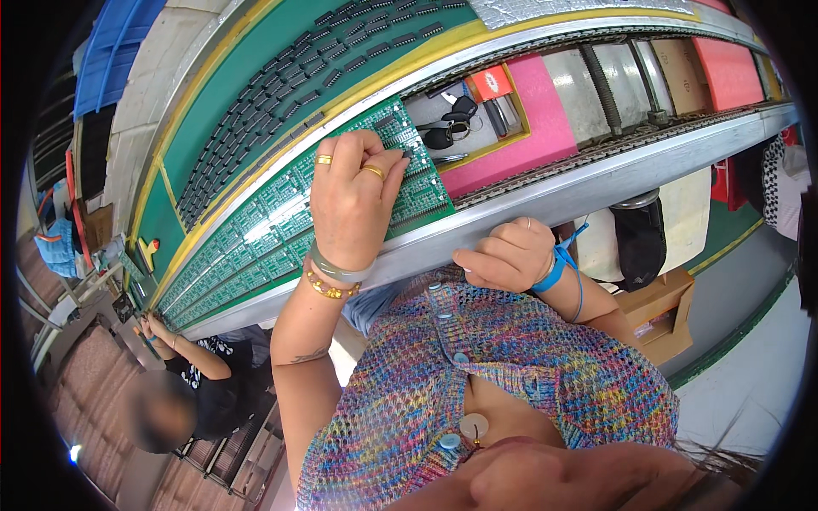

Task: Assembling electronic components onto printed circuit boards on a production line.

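My left hand (354, 200) is over the near right end of a long row of green circuit boards (290, 209). Its fingers are pinched together above the board's surface, with a small black chip (406, 154) at the fingertips. Beside the metal rail's near edge, my right hand (509, 254) is closed, its fingers curled and the thumb pointing left. Whatever lies inside that hand, if anything, is hidden. A blue strap (558, 266) with a cord goes round the right wrist.
Rows of black chips (281, 106) lie on a green mat beyond the boards. Right of the boards, a pink tray (550, 119) holds keys (452, 119) and a red box (492, 83). A metal rail (545, 204) runs along the front. Another person (204, 383) works at far left.
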The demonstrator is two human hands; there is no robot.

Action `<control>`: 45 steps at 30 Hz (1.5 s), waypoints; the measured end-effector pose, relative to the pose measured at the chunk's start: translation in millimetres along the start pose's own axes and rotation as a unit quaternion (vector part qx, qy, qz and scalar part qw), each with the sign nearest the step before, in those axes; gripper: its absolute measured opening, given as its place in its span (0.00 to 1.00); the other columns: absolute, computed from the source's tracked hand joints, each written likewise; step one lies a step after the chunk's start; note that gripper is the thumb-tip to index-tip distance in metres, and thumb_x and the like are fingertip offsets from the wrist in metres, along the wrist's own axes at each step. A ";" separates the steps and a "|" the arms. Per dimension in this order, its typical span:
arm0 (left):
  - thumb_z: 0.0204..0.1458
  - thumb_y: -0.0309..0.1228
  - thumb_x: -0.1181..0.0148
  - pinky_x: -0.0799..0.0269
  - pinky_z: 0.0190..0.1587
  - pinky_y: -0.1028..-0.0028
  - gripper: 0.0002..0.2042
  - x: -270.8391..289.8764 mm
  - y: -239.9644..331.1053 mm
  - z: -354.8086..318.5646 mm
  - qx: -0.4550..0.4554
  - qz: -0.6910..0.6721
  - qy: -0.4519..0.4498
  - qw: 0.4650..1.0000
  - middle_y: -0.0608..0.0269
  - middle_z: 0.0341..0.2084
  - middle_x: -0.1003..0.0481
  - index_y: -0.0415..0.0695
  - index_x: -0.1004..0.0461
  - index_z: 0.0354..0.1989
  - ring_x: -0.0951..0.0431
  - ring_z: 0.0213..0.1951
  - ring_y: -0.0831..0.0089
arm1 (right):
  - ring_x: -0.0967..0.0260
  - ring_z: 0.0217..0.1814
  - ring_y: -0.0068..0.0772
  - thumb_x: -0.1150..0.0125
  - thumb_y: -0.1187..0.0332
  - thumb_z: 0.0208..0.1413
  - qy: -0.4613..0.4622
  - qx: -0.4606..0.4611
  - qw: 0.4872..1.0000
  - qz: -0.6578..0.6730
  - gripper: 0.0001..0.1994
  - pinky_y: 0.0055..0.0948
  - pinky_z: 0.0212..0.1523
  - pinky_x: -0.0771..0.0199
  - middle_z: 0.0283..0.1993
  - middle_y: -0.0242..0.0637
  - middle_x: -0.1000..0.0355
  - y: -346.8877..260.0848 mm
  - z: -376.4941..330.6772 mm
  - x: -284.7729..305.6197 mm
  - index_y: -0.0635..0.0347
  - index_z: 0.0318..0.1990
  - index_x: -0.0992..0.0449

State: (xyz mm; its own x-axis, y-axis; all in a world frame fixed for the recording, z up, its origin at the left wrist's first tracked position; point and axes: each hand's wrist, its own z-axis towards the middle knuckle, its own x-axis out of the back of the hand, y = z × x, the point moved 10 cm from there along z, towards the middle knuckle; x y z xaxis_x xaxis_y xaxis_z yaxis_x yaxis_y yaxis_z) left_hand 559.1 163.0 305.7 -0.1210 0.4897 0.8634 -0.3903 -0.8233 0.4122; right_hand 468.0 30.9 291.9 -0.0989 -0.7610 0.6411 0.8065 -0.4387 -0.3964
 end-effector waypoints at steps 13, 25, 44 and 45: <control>0.39 0.22 0.34 0.31 0.33 0.70 0.08 -9.7 11.0 -13.6 -0.044 0.073 -0.038 0.996 0.64 0.33 0.31 0.40 0.22 0.30 0.31 0.35 0.66 | 0.44 0.20 0.18 0.38 0.58 0.43 -0.002 0.000 1.000 -0.001 0.13 0.19 0.20 0.47 0.22 0.19 0.40 0.8 2.0 0.6 0.47 0.38 0.20; 0.39 0.24 0.31 0.33 0.37 0.66 0.08 34.3 -69.1 7.9 0.053 0.134 0.084 0.986 0.63 0.30 0.28 0.43 0.20 0.30 0.31 0.33 0.64 | 0.43 0.20 0.18 0.37 0.65 0.39 0.014 -0.006 1.000 0.001 0.14 0.20 0.19 0.48 0.22 0.19 0.39 0.3 -1.2 0.4 0.48 0.39 0.20; 0.37 0.21 0.30 0.33 0.33 0.68 0.10 -4.2 22.8 -25.9 0.012 -0.019 -0.029 0.999 0.63 0.29 0.30 0.40 0.21 0.30 0.30 0.32 0.65 | 0.38 0.25 0.22 0.38 0.60 0.50 -0.043 -0.004 0.999 -0.017 0.10 0.23 0.24 0.43 0.24 0.20 0.33 -0.3 -3.7 -2.4 0.47 0.40 0.21; 0.37 0.21 0.30 0.33 0.33 0.68 0.10 -4.2 23.2 -26.3 0.012 -0.020 -0.030 0.999 0.63 0.29 0.30 0.40 0.21 0.30 0.30 0.32 0.65 | 0.38 0.25 0.22 0.39 0.60 0.50 -0.043 -0.003 0.999 -0.016 0.10 0.23 0.24 0.43 0.24 0.20 0.33 -0.5 -4.1 -2.4 0.47 0.40 0.21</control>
State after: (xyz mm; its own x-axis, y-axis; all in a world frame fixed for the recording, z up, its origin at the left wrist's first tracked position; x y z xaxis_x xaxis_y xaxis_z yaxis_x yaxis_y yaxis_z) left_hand 526.6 149.4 304.0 -0.0513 0.5047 0.8618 -0.3723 -0.8104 0.4524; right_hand 465.4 31.0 287.9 -0.0734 -0.7031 0.7073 0.8006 -0.4644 -0.3786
